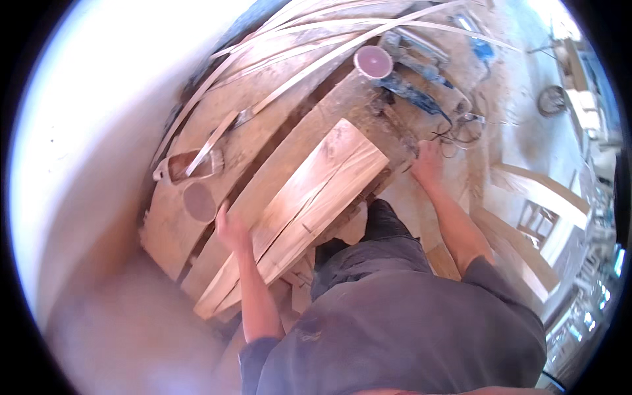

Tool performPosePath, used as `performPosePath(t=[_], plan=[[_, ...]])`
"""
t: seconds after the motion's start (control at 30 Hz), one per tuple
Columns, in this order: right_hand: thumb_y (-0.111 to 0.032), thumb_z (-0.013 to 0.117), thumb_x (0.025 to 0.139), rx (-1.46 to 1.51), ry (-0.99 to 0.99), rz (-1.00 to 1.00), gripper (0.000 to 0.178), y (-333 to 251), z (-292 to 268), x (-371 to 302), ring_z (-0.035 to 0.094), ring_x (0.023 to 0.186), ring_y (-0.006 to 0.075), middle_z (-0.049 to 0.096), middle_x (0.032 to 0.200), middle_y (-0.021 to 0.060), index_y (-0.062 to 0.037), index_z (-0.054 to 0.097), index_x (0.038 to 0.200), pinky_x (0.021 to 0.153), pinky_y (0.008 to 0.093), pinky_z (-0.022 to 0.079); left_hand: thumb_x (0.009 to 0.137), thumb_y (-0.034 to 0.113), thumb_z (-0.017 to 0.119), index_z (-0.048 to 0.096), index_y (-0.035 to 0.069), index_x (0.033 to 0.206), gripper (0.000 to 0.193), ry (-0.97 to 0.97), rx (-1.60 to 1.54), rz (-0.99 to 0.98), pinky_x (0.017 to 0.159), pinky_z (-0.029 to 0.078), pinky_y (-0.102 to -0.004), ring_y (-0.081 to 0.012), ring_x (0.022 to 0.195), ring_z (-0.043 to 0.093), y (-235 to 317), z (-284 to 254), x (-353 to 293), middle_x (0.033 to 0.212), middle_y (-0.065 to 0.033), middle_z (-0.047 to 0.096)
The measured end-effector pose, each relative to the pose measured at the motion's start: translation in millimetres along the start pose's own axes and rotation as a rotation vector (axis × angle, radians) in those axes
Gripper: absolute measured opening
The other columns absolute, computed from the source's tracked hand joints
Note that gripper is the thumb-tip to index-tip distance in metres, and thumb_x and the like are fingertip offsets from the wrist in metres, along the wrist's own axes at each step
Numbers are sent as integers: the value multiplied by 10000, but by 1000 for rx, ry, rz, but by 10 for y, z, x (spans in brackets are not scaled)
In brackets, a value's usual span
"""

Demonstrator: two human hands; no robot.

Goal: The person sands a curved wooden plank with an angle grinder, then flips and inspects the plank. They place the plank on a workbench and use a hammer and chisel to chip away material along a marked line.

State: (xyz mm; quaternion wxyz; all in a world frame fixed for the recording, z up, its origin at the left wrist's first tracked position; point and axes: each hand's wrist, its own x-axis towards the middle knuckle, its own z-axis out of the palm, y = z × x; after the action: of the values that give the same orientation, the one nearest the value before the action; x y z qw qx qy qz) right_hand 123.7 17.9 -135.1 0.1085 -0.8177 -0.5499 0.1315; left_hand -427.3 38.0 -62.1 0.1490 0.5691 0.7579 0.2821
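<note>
A long pale wooden board, with dark cracks running along its length, lies aslant on the workbench in front of me. My left hand is by the board's far side, its forearm crossing over the narrower end. Its fingers look loosely stretched, with nothing visible in them. Beyond the board's wide end, my right hand is at the right end of the bench, fingers curled. Whatever they close on is hidden. A round brownish disc lies just left of my left hand.
A cut-open container holds a flat wooden stick. Behind the board are a pinkish round disc and a blue power tool with a cord. Thin wooden strips cross the back. Thick timber pieces stand at right.
</note>
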Motion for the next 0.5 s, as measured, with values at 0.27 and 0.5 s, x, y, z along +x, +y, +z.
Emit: performPosePath(t=[0.27, 0.5], plan=[[-92, 638, 769, 52, -574, 89, 521, 424, -72, 294, 686, 1011, 443, 686, 1064, 277, 3, 573, 1278, 889, 528, 541, 890, 6, 552, 586, 2, 1434, 546, -465, 326, 224, 1135, 431, -451, -429, 1305, 566, 598, 1494, 1434, 1400, -295, 596], [-139, 663, 744, 453, -506, 153, 461, 449, -194, 212, 704, 856, 359, 694, 869, 221, 11, 635, 1178, 774, 433, 542, 803, -71, 572, 473, -20, 1515, 721, -393, 550, 453, 1231, 339, -479, -454, 1481, 377, 471, 1758, 1827, 1614, -277, 381]])
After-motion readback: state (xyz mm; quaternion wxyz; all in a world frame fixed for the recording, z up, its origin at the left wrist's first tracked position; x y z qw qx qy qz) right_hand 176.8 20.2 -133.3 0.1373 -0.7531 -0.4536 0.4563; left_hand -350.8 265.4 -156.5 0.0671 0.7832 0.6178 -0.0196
